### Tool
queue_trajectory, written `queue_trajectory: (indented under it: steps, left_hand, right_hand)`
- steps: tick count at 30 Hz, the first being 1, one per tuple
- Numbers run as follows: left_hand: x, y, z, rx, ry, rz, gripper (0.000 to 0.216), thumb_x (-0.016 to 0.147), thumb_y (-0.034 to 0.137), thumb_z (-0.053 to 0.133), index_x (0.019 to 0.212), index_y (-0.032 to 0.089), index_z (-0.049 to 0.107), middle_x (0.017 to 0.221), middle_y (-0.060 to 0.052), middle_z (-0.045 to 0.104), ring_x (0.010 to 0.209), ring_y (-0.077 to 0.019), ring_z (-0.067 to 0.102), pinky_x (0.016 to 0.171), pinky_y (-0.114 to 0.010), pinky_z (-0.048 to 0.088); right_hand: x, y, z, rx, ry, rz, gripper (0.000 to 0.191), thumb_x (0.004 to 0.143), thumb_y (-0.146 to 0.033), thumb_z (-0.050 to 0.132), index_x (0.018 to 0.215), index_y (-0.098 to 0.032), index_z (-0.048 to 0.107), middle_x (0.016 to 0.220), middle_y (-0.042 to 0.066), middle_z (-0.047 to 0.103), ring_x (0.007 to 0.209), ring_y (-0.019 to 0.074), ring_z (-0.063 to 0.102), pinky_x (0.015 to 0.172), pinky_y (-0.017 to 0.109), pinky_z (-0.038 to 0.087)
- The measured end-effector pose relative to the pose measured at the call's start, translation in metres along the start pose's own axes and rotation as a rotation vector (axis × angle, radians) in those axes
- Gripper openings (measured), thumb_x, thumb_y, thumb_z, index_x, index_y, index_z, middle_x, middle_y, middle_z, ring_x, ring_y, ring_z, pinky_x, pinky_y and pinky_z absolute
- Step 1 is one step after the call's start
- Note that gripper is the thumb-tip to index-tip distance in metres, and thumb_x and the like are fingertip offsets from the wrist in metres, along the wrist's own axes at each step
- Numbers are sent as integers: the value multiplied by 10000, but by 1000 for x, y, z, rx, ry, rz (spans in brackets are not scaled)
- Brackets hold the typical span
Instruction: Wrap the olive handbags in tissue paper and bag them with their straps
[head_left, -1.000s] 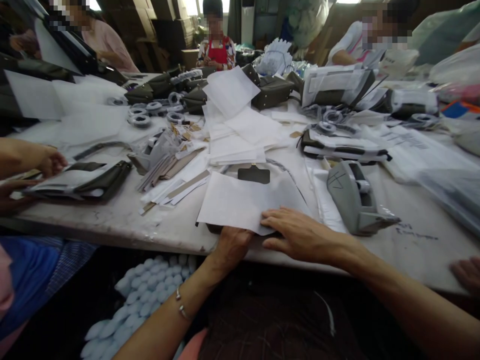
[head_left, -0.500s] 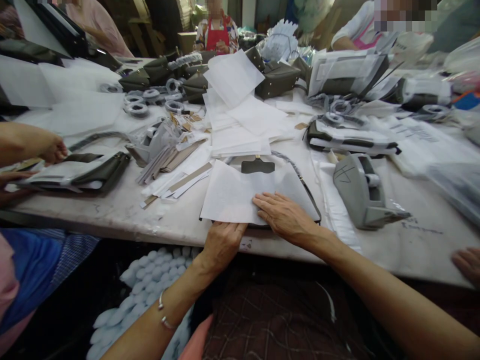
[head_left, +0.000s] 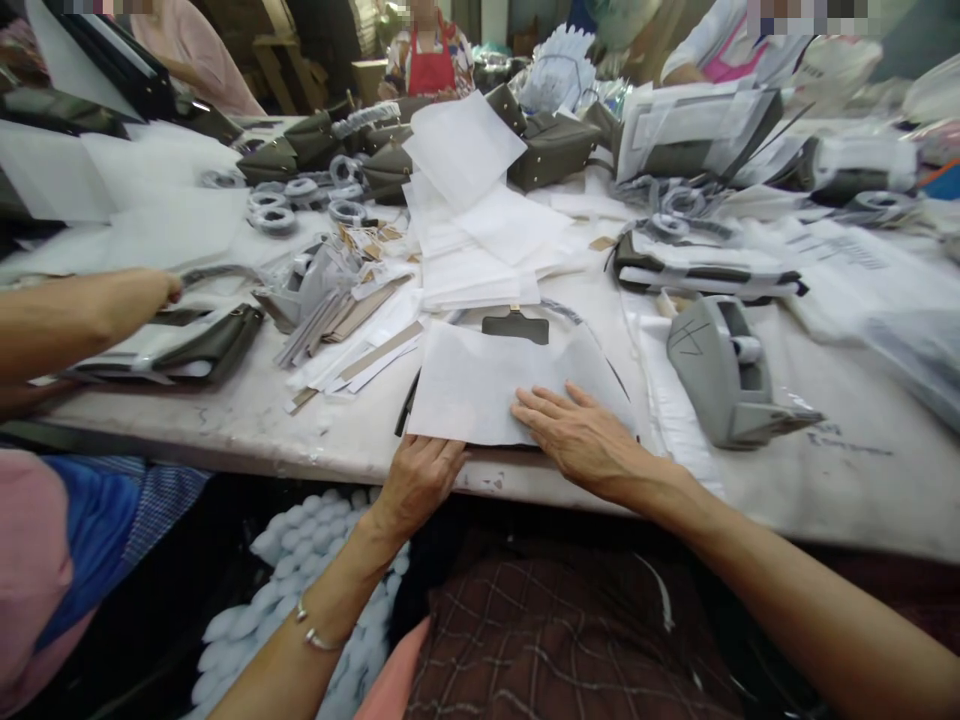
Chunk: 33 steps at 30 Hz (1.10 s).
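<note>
A dark handbag (head_left: 405, 402) lies flat at the table's front edge, mostly hidden under a sheet of white paper (head_left: 469, 375). Its dark tab (head_left: 515, 328) and wrapped handle (head_left: 562, 308) stick out beyond the sheet's far edge. My left hand (head_left: 422, 475) grips the paper's near edge close to the left corner; its fingertips are tucked out of sight beneath. Flat on top of the sheet, right of centre, rests my right hand (head_left: 574, 430), palm down with fingers spread.
A grey tape dispenser (head_left: 712, 370) stands to the right. More white sheets (head_left: 480, 235) are piled behind the bag, and paper strips (head_left: 367, 365) lie left of it. A co-worker's arm (head_left: 90, 320) reaches over another handbag (head_left: 217, 345) at far left.
My left hand has slid left along the front edge. The sheet's left edge has shifted right, baring the bag's left side. The co-worker's hand at left has moved up and right.
</note>
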<state>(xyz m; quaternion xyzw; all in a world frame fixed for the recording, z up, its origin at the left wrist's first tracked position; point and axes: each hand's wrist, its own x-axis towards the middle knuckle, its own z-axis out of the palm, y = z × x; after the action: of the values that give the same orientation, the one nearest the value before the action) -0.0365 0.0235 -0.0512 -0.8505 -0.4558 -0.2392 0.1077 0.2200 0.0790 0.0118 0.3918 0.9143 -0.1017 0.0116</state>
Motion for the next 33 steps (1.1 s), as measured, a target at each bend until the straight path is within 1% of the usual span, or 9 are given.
queue_trajectory:
  steps: [3,5,9,12,15,19,23,29,33]
  left_hand:
    - [-2,3,-29,-132,72,69,164,940,132,576,1096,152,624,964,-64,720,906,-191,663,900,-354,467]
    - [6,12,-53,-216,145,127,156,912,106,610,1061,151,620,927,-46,715,903,-173,661,910,-340,478]
    - [50,32,-75,-268,159,195,139,926,145,603,1065,144,614,886,-37,692,901,-163,648,861,-302,498]
    - [88,29,-50,-253,-24,118,144,986,189,511,1066,159,626,1025,-63,688,1001,-178,639,924,-318,495]
    - [103,14,-7,-257,-282,20,124,979,223,549,1038,174,647,981,-43,700,946,-176,662,867,-281,521]
    - [92,7,26,-248,-326,-83,140,982,259,561,1071,197,649,1010,-38,707,969,-178,663,882,-274,514]
    - [81,12,28,-230,-287,-95,139,991,249,542,1054,194,654,987,-34,703,941,-171,656,882,-273,498]
    - [82,16,25,-112,-278,-60,128,973,278,575,921,193,654,903,-33,657,919,-191,611,830,-295,482]
    - [85,17,22,-74,-363,-37,180,1002,259,495,972,185,657,950,-64,648,969,-220,584,862,-334,474]
  right_hand:
    - [-3,1,5,7,17,-11,499,943,-109,377,1403,-224,533,1539,111,421,1385,292,442,1145,597,283]
    - [-3,0,7,8,24,-24,507,935,-99,381,1406,-218,526,1538,116,421,1387,297,439,1140,613,276]
    - [-3,-2,7,2,40,-6,510,932,-91,393,1405,-229,522,1540,114,421,1389,294,435,1146,602,268]
    - [-3,-2,10,14,63,19,475,953,-107,377,1395,-203,521,1487,125,495,1365,280,467,1145,581,287]
    - [-3,-2,14,28,119,49,431,989,-178,368,1400,-153,497,1428,145,555,1311,263,523,1136,559,318]
    - [0,-4,16,7,147,66,429,980,-160,367,1383,-119,508,1393,161,582,1273,266,553,1125,553,336]
    - [2,-5,17,-25,132,64,368,994,-196,377,1281,-132,599,1349,160,614,1265,279,555,1121,536,339]
    - [5,0,11,9,57,80,359,988,-197,391,1274,-162,606,1382,158,584,1301,275,518,1119,540,315]
    - [23,1,-23,119,-149,166,341,991,-251,393,1079,-186,716,1161,114,718,1068,228,657,963,341,453]
